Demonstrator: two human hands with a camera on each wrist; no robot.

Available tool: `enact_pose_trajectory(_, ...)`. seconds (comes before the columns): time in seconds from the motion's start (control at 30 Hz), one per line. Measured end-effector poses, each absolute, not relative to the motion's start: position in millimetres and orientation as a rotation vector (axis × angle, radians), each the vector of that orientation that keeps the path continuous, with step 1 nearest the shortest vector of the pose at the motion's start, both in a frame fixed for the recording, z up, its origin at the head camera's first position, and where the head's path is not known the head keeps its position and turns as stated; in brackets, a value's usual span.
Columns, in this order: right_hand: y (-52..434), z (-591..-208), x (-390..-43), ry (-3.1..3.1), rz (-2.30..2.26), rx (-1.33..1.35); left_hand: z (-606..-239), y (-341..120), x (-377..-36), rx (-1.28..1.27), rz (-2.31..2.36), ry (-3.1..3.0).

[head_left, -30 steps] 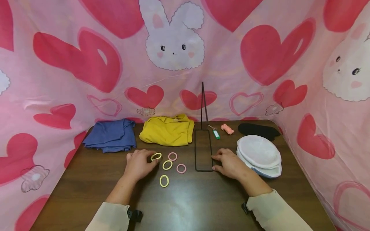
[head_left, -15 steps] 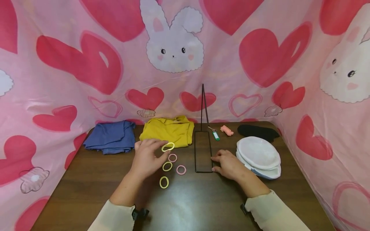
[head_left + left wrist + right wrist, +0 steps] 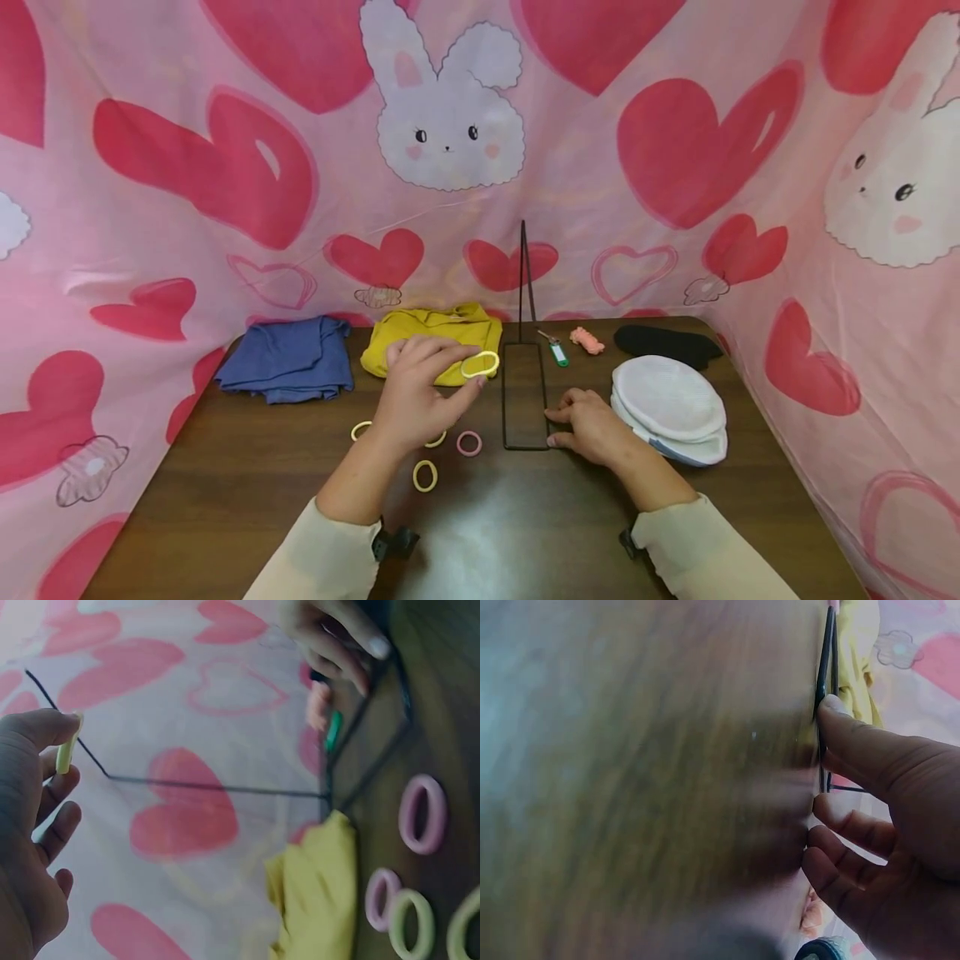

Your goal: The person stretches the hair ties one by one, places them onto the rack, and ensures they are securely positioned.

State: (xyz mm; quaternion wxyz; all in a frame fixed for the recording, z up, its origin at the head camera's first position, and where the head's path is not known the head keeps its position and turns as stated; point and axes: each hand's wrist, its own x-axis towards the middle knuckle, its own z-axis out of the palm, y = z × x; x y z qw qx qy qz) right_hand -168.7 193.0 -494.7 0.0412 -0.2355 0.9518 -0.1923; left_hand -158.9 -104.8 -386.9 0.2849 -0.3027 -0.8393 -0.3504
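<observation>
- A yellow hair tie is pinched between thumb and fingertips of the left hand, raised above the table, just left of the black wire stand and in front of the yellow cloth.
- In the left wrist view the same tie is seen edge-on at the fingertips, close to the stand's upright rod.
- The right hand is laid on the table with fingers curled; its fingertips are pressed against the right rail of the stand's flat rectangular base.
- Nothing is seen inside the base frame or hung on the rod.
- Loose ties are left on the table near the left hand: a pink one, a yellow one, another yellow one, one partly hidden under the hand.
- A stack of white mesh pouches is noted right of the right hand; contents cannot be told.
</observation>
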Motion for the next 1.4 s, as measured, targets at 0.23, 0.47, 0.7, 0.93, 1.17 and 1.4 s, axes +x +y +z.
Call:
enact_pose_trajectory(0.23, 192, -493, -172, 2.89, -0.599, -0.7, -357, -82, -159, -0.908, -0.967, -2.094)
enact_pose_trajectory(0.47, 192, -491, -175, 2.87, -0.563, -0.688, -334, -66, -159, -0.974, -0.96, -1.943)
enact_pose_trajectory(0.7, 192, -490, -175, 2.867, -0.515, -0.688, -329, -59, -169, -0.985, -0.914, -1.897)
enact_pose_trajectory(0.93, 189, -487, -177, 2.864, -0.479, -0.655, -332, -60, -183, -0.961, -0.886, -1.929)
enact_pose_trajectory(1.17, 188, -487, -177, 2.855, -0.475, -0.621, -336, -61, -199, -0.945, -0.884, -1.935)
enact_pose_trajectory(1.4, 188, -485, -177, 2.848, -0.463, -0.611, -337, -57, -218, -0.918, -0.822, -1.974)
